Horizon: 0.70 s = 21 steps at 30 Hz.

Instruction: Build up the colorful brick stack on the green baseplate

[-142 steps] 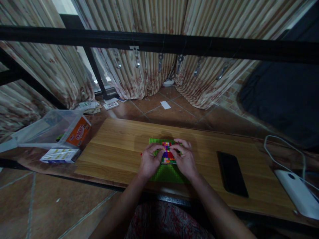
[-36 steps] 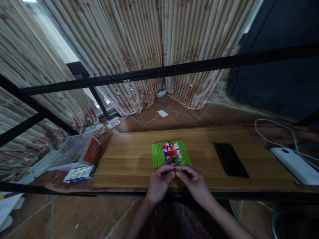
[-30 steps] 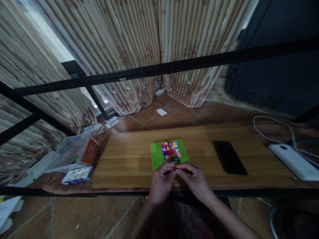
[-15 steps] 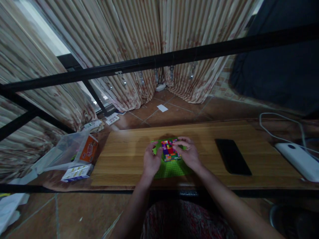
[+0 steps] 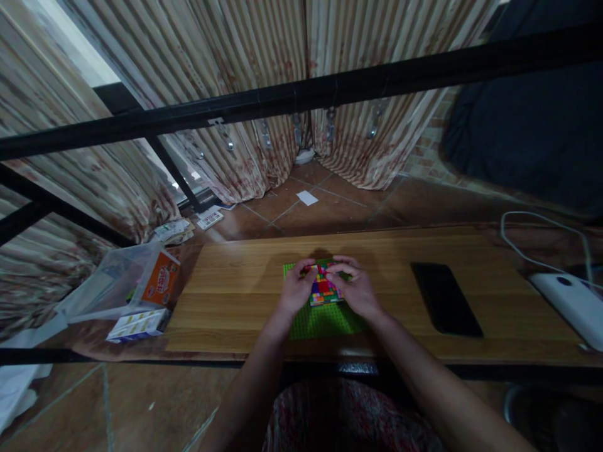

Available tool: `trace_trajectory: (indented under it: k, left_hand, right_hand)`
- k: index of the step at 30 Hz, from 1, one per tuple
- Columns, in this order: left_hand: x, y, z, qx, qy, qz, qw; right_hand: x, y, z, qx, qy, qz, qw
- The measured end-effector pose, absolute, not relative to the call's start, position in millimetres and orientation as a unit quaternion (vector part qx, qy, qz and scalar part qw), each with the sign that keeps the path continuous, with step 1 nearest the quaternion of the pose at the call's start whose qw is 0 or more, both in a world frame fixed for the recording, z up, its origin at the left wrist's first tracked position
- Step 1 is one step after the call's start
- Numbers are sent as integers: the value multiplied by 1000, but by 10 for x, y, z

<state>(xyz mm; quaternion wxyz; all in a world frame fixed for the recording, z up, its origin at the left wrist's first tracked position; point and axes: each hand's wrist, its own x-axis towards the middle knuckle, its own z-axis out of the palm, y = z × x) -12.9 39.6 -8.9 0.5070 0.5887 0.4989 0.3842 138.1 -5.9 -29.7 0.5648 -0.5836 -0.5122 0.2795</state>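
A low block of many-coloured toy bricks sits on a green studded baseplate, with red, blue, orange and pink bricks showing on top. My left hand curves around the block's left side, its thumb and fingers closed against the upper left corner. From the right, my right hand has its fingers bent over the upper right edge, fingertips at the bricks. Both hands hide the block's far side and part of its edges. Whether a loose small brick is between the right fingertips cannot be made out.
The baseplate lies on a wooden board. A dark phone lies to the right, with a white power bank and its cable beyond. At left are a clear plastic bin, an orange box and a small white carton.
My left hand has moved right and away from me, its fingers now over the block's upper left corner. My right hand stays at the upper right. The camera view has shifted slightly.
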Motion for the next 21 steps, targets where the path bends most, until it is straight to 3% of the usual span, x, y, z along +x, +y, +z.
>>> trace_trajectory:
  k: [6, 16, 21]
  left_hand:
    - [-119, 387, -92, 579, 489, 392, 520]
    - [-58, 391, -53, 559, 489, 380, 552]
    - [-6, 399, -55, 531, 500, 380, 570]
  right_hand:
    - [1374, -98, -232, -593, -561, 243, 524]
    - [1319, -26, -305, -567, -474, 341, 581]
    - [1312, -42, -299, -567, -479, 332, 582]
